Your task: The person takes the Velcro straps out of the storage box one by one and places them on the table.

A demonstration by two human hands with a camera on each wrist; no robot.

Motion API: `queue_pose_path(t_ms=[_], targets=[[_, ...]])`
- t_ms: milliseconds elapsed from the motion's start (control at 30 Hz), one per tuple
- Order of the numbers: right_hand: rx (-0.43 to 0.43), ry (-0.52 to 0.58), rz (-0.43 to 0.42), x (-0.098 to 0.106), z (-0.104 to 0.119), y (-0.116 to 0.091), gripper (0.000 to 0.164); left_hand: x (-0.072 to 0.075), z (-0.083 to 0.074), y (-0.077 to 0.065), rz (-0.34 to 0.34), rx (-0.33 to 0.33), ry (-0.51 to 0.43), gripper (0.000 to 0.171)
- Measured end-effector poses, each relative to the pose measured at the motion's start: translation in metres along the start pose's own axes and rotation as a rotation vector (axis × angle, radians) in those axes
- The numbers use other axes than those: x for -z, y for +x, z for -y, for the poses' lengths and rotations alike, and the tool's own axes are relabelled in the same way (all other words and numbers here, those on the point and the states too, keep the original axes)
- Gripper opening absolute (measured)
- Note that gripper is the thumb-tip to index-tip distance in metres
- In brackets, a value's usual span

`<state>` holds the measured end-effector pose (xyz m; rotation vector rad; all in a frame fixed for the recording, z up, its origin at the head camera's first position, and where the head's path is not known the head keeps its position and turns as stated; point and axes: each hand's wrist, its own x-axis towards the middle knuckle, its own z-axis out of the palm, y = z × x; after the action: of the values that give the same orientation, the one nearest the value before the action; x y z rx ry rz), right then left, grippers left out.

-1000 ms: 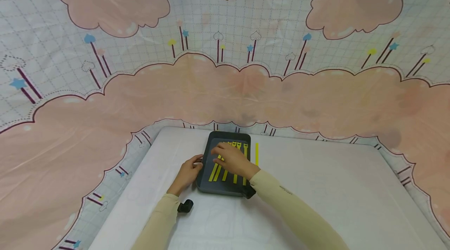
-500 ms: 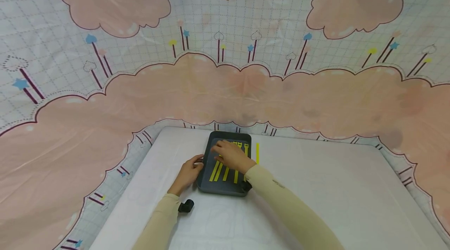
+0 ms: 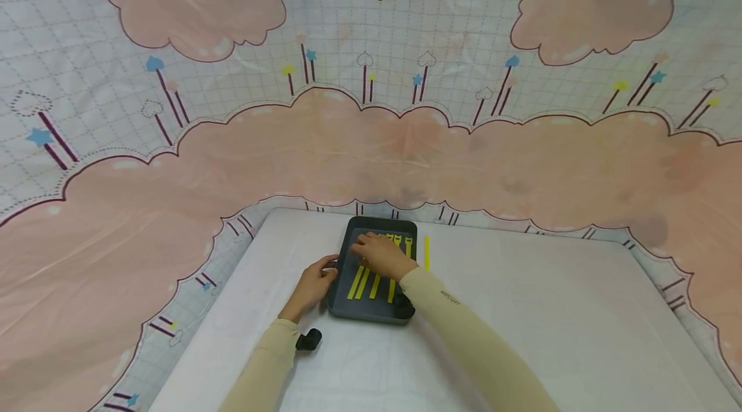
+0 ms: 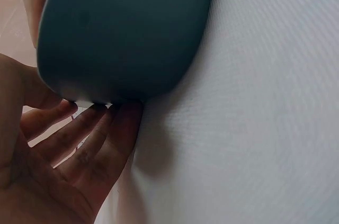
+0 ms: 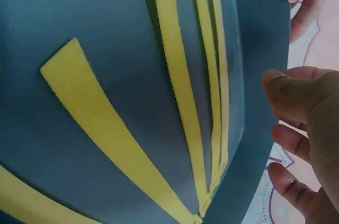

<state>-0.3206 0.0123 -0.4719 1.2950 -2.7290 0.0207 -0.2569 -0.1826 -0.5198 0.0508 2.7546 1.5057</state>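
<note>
Strips (image 3: 356, 283) lie flat in the tray (image 3: 365, 317), side by side, long axis running near to far, far ends leaning a bit right. Right hand (image 3: 381, 254) is over the tray, lying across them, so its forearm comes in from the right and its fingers point left, crosswise to the long axis. It covers the middle to far part of the leftmost strips; their near ends show between hand and person. Some far ends show beyond the hand, too small to read in detail.

Right hand is clearly nearer the strips. Its fingers are loosely bent, nothing seen in them; thumb and index sit close, can't tell if they meet. In the right wrist view the fingertips are off to the side of the strips, by the tray wall, no strip seen touching them. Height above the tray floor: can't tell.

Left hand (image 3: 315, 280) is outside the tray on its left side, fingers fairly straight, tips against the outer wall. Wall stands between it and the strips.

One lone strip (image 3: 427, 252) lies on the table (image 3: 522, 322) just beside the tray's right side, apart from it, pointing near to far as well. Neither hand touches it.
</note>
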Motion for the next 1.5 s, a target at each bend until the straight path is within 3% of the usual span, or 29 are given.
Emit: queue_pose_path(t_ms=[433,667,1100,1500], targets=[[-0.046,-0.072,0.110,-0.012,0.004,0.010,0.034,0.002,-0.001,-0.002,-0.001,-0.015,0.002,0.041],[-0.075,-0.030,0.138,-0.020,0.002,0.012,0.031,0.001,-0.002,-0.002,-0.003,-0.009,-0.007,0.041],[-0.056,-0.021,0.135,-0.024,0.004,0.013,0.023,0.002,-0.002,-0.003,-0.001,0.016,-0.016,0.041],[0.016,-0.073,0.162,-0.024,0.008,0.015,0.028,0.001,-0.004,-0.006,-0.002,0.004,-0.012,0.040]])
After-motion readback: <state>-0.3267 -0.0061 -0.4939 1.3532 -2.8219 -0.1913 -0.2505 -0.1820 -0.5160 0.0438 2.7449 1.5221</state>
